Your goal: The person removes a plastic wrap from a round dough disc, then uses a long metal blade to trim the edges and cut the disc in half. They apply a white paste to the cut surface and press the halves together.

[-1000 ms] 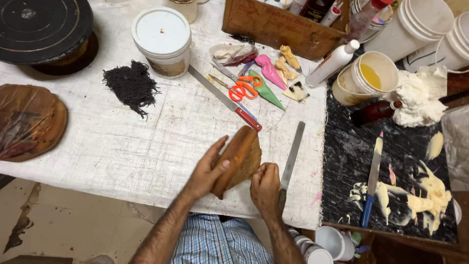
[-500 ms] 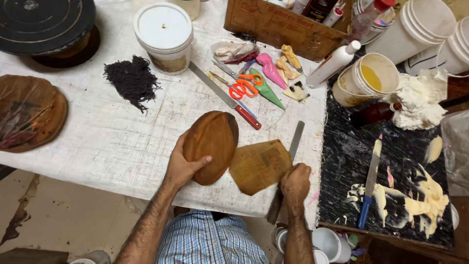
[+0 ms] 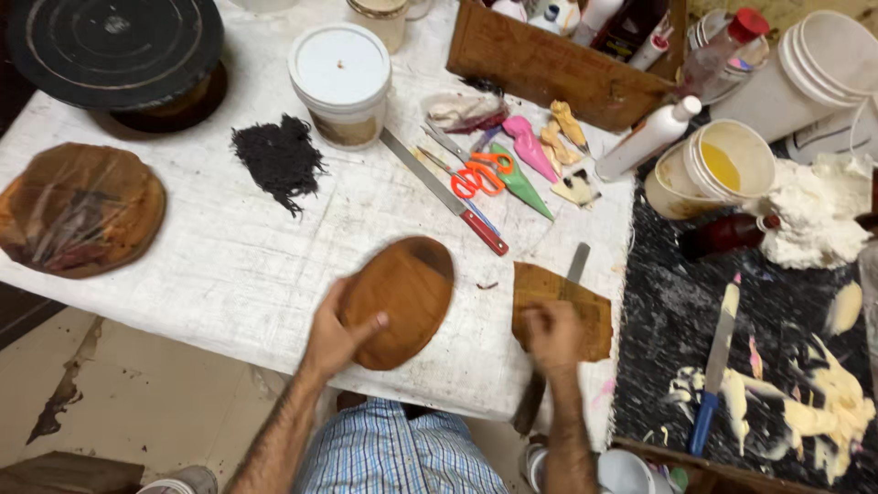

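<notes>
1. White cloth is covering the bench we are leaning over, with a dark, cream-smeared mat lying along its right side.
2. Our left hand is gripping the round brown cake layer by its near edge, fingers wrapped over the top and thumb below, tipping it up off the cloth, apparently so that its cut face shows.
3. Our right hand is closing in a fist on the near edge of a brown slab lying flat just right of the round layer; we cannot tell whether it is also gripping the long knife whose blade is running beneath the slab.
4. Just beyond, a red-handled knife and orange scissors are lying near filled piping bags, kept within easy reach.
5. Further out, a heap of dark shavings is sitting beside a lidded white tub.
6. At the far left, a wrapped cake round is resting below a black turntable.
7. On the mat, a blue-handled palette knife is lying among smears of cream.
</notes>
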